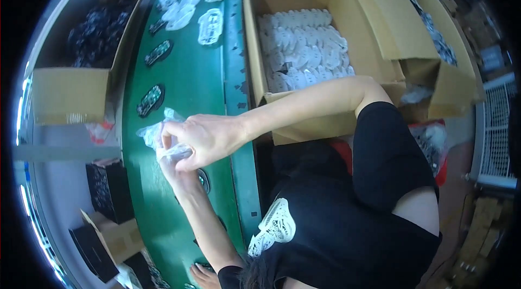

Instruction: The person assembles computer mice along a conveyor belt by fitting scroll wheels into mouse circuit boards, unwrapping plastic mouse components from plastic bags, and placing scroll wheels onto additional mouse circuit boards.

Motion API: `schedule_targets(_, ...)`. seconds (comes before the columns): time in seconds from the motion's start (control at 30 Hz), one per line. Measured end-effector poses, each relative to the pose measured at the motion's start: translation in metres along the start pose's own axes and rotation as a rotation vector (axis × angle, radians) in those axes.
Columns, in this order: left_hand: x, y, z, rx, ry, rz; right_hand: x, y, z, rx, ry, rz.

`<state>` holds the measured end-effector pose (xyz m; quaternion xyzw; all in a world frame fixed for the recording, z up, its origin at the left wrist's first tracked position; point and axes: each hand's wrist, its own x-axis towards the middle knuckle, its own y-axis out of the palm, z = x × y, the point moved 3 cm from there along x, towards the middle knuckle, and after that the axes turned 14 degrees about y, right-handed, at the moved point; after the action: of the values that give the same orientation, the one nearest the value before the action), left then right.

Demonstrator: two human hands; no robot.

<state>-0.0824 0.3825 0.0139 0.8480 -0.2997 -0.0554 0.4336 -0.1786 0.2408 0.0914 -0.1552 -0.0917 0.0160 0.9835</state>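
Observation:
Over the green work surface (pixel 163 229), my right hand (pixel 209 134) is closed, pinching a crumpled clear plastic bag (pixel 152 134). My left hand (pixel 169 161) comes in from below and meets it at the same bag, its fingers curled and partly covered by the right hand and the film. What the bag holds, if anything, I cannot make out. Just beyond the bag lies a dark elongated part with a green circuit board (pixel 151 100), and a similar board part (pixel 159 52) lies farther along. Another dark part (pixel 204 180) shows partly beside my left wrist.
An open carton (pixel 252 29) with rows of white plastic pieces (pixel 304 39) stands beside the surface. White pieces (pixel 210 26) lie farther up it. Across it, another carton (pixel 70 94) holds black bagged items (pixel 103 31). Another person's hand (pixel 203 275) rests at the lower edge.

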Motion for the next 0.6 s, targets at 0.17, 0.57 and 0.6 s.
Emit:
schedule_targets(0.17,-0.009,0.070,0.045,0.152,0.012,-0.156,-0.022,-0.033,-0.017,-0.410,0.012,-0.209)
schedule_targets(0.57,-0.022,0.150,-0.021,0.906,0.355,0.361,-0.056,-0.110,0.008,0.641,0.472,0.273)
schedule_targets(0.6,-0.025,0.153,-0.012,0.876,0.331,0.420,-0.055,-0.099,0.011,0.685,0.448,0.283)
